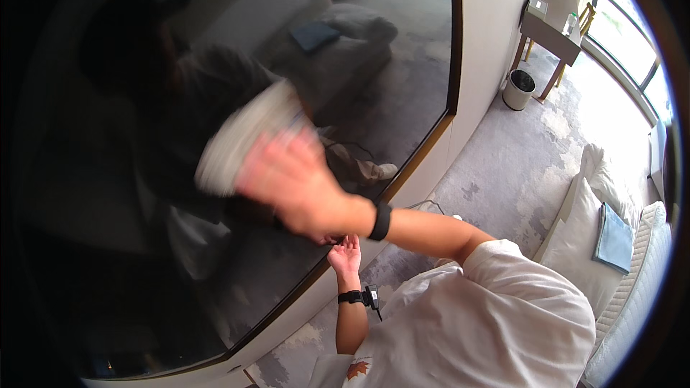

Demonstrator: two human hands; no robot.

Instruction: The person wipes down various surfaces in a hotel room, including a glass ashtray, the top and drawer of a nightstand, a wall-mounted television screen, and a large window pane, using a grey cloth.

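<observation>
My right hand point(291, 178) is spread over a folded white cloth point(245, 140), pressing it against a large dark glossy screen point(377, 91), apparently a television. Both the hand and the cloth are motion-blurred. Below my right wrist, my left hand point(346, 256) is raised with its palm showing, its fingertips at the screen's lower frame point(415, 164). Nothing is visible in the left palm; the right forearm covers part of its fingers. Each wrist wears a black band, and a small device point(372, 295) sits on the left one.
A white-cushioned seat point(571, 248) with a blue folded cloth point(613, 238) stands behind me at the right. Farther off are a desk point(558, 21) with a bottle point(570, 24), and a waste bin point(519, 89) on patterned carpet point(490, 156). A thin cable point(431, 202) runs near the wall.
</observation>
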